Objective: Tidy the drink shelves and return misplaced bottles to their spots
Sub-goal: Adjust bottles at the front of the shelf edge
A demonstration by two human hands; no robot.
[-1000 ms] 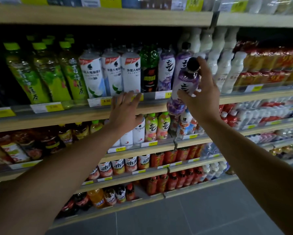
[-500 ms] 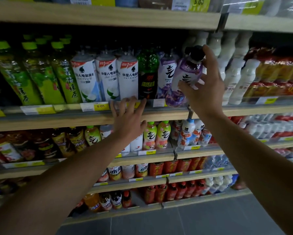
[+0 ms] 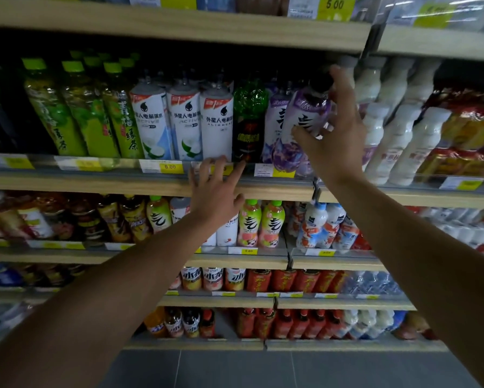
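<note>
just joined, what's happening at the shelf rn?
A person is restocking a drink shelf. The right hand grips a purple bottle by its neck and body, tilted, at the front of the upper shelf beside a matching purple bottle. The left hand rests, fingers spread, on the shelf edge below the white bottles.

Glossy clear plastic purple bottle (image 3: 302,127); matt pale wood-grain shelf edge (image 3: 123,184) with paper price tags (image 3: 169,166)

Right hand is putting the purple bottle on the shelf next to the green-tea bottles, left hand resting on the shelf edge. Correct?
Not quite. In the head view the right hand holds the purple bottle beside another purple bottle, far from the green-tea bottles. Left hand is at the shelf edge.
</note>
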